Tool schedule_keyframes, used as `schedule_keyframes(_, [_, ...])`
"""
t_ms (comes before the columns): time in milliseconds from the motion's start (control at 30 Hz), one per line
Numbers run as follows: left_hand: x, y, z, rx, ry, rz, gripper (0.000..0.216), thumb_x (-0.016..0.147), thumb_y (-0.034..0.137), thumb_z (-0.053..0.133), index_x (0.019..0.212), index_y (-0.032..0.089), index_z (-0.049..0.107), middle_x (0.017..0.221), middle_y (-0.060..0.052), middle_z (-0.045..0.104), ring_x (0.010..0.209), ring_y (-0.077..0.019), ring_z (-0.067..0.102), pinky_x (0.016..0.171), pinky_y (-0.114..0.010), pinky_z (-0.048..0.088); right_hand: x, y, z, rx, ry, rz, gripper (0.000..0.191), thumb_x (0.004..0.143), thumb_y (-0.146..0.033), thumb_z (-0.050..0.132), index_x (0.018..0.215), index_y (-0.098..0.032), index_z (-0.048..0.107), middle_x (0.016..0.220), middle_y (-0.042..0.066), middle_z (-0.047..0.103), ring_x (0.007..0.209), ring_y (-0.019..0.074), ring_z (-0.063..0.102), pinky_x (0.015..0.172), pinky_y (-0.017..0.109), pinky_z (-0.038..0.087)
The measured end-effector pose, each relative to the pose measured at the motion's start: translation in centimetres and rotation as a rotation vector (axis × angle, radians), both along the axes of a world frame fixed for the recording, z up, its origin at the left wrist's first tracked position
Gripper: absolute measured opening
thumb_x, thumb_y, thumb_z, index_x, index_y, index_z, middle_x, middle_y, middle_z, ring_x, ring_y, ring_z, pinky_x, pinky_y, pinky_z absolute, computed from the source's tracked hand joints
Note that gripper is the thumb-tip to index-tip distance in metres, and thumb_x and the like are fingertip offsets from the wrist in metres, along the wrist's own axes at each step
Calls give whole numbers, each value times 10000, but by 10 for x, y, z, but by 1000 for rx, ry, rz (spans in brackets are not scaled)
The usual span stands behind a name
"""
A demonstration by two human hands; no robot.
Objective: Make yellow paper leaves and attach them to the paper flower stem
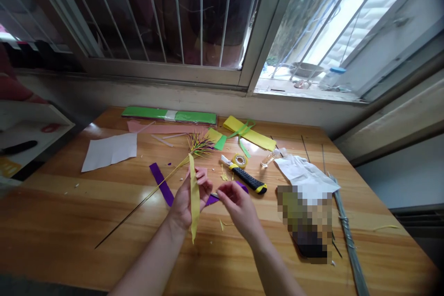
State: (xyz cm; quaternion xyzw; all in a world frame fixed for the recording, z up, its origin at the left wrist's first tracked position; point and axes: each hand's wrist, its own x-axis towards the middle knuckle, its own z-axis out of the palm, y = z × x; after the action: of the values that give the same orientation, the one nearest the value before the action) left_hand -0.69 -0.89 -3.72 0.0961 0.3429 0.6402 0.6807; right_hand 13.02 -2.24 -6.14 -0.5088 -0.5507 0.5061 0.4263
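Note:
My left hand [183, 206] is turned palm up with curled fingers. A narrow yellow paper strip [194, 199] stands upright across it, held at the palm. To its right, my right hand [239, 206] has thumb and fingertips pinched together on something small and thin that I cannot make out. Behind and under the hands lies a purple paper strip [161, 184] on the table. A wire stem wrapped in yellow [152, 191] rests left of my left hand, topped by a tuft of fine purple, yellow and green strands [201, 144].
A utility knife [248, 178], tape roll [239, 161] and small clear bottle [269, 159] lie beyond my right hand. Green paper [149, 113], folded yellow paper [255, 135] and a white sheet [111, 151] lie farther back. A wire bundle [347, 236] and white tissue [301, 175] are at right.

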Motion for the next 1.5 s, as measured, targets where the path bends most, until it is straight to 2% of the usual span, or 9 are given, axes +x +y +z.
schedule_keyframes(100, [-2,6,-7,-31,136,118,219,678,294,712,717,158,546,539,98,453,350,6,339,423,-139,378,24,-8,-6,-56,-105,43,221,792,-378,579,789,-159,553,674,-1,538,617,131,497,566,245,408])
schedule_keyframes(300, [16,5,-24,-76,336,227,278,679,387,690,738,167,531,594,64,569,464,-57,547,434,-149,410,10,-41,-10,-6,-142,198,485,703,-286,686,1144,-199,505,1077,81,590,942,201,563,832,332,458])
schedule_keyframes(467, [17,1,-25,-80,334,161,275,711,400,664,812,174,545,698,14,650,589,-121,648,551,-220,501,-22,-35,-20,-58,-121,72,234,771,-323,567,957,-181,568,872,71,659,812,215,624,739,344,489])
schedule_keyframes(700, [6,-7,-12,-147,145,-209,204,789,282,618,929,134,607,876,-108,713,795,-182,681,712,-277,543,-18,-25,-28,-520,294,270,473,674,-544,633,923,-164,500,620,5,635,517,168,620,497,267,455])
schedule_keyframes(800, [9,-7,-9,-167,189,-189,96,805,182,591,886,135,614,848,-85,719,788,-170,684,710,-261,546,8,-24,-26,-368,116,254,397,720,-471,616,951,-163,521,688,26,641,632,183,624,555,280,459])
schedule_keyframes(933, [6,-5,-4,-147,191,-214,134,840,213,537,950,161,594,918,-88,703,854,-212,674,719,-361,558,49,-17,-21,41,-563,83,165,789,-217,518,931,-168,587,930,81,626,876,219,572,760,342,450])
schedule_keyframes(1100, [-6,-2,2,-123,175,-322,205,854,255,510,1047,203,558,1105,-112,627,1012,-286,610,715,-516,543,63,-10,-18,166,-1106,148,324,669,-38,518,960,-141,615,956,97,622,936,254,514,818,344,415])
schedule_keyframes(1300, [-19,0,10,-86,145,-345,229,869,273,476,1076,202,544,1305,-150,489,1195,-337,461,759,-595,499,61,-3,-18,150,-1143,118,221,687,-106,562,877,-136,670,888,106,635,900,275,513,779,349,414])
schedule_keyframes(1500, [-26,3,21,-78,111,-305,211,885,263,442,1052,201,553,1288,-146,503,1237,-328,414,800,-651,443,93,-1,-14,-25,-741,93,175,657,-219,618,809,-180,694,863,62,648,851,233,522,793,343,404])
